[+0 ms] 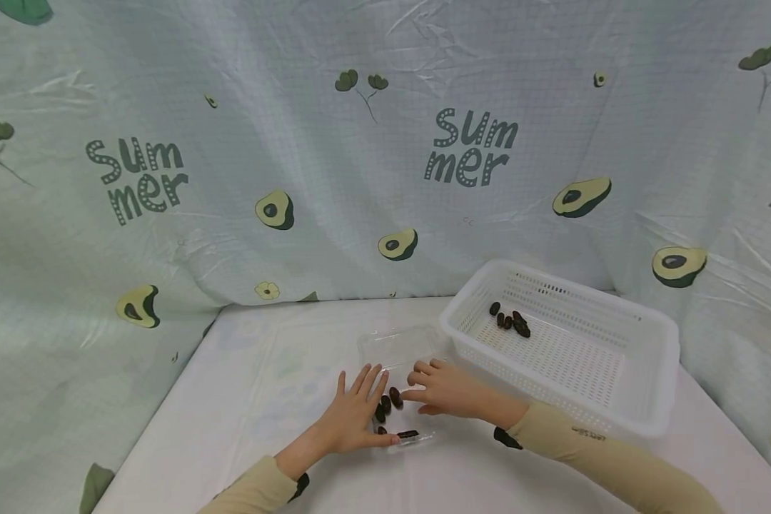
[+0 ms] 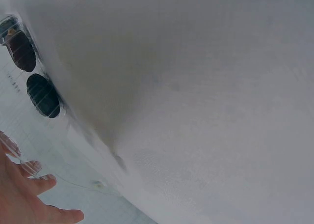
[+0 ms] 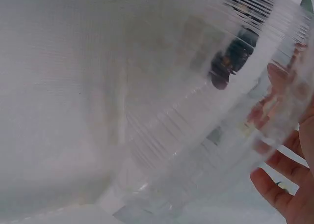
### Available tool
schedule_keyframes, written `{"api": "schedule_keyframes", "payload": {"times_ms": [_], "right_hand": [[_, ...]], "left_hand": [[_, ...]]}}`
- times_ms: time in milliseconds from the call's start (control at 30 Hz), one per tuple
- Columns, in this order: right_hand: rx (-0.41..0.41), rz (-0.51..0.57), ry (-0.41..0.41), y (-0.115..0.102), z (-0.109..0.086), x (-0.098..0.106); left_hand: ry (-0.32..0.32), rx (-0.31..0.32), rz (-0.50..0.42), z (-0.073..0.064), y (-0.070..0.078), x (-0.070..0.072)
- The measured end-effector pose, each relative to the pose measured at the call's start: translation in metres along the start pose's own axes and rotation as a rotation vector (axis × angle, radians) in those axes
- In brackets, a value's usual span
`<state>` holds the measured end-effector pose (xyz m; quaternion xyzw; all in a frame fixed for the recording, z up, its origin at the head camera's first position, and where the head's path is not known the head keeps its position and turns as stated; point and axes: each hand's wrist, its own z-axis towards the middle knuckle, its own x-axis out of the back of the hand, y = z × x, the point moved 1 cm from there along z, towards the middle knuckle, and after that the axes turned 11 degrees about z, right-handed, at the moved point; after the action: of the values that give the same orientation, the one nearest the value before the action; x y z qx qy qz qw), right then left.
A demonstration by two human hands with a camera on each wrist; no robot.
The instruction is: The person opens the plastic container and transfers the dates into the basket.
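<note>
A clear plastic box [image 1: 416,420] with its lid [image 1: 395,348] folded back lies on the table, and several dark brown dates [image 1: 386,405] are inside. Along the box's left side rests my left hand [image 1: 349,415], fingers spread and straight, thumb at the near edge. My right hand [image 1: 452,391] is at the box's right side, its fingers loosely bent and no date visible in them. In the left wrist view, dates [image 2: 43,96] show through the clear wall beyond my fingertips. The right wrist view shows the box wall [image 3: 162,140] beside my spread fingers [image 3: 282,165].
A white perforated plastic basket [image 1: 552,396] stands to the right, behind my right forearm, with several dates [image 1: 520,325] at its left end. The white table [image 1: 231,428] meets a hanging printed cloth [image 1: 334,264] at the back.
</note>
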<state>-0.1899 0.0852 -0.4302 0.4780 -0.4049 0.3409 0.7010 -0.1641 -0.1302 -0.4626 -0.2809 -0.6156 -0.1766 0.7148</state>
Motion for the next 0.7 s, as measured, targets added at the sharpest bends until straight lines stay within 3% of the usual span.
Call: {"api": "schedule_keyframes", "payload": {"times_ms": [367,700], "right_hand": [[0.032,-0.014,-0.046,-0.004,0.011,-0.03],[-0.015,-0.004,-0.113,-0.002,0.017,-0.045]], "left_hand": [[0.0,-0.003,-0.028,0.0,0.001,0.001],[-0.018,-0.002,-0.009,0.0,0.001,0.002]]}}
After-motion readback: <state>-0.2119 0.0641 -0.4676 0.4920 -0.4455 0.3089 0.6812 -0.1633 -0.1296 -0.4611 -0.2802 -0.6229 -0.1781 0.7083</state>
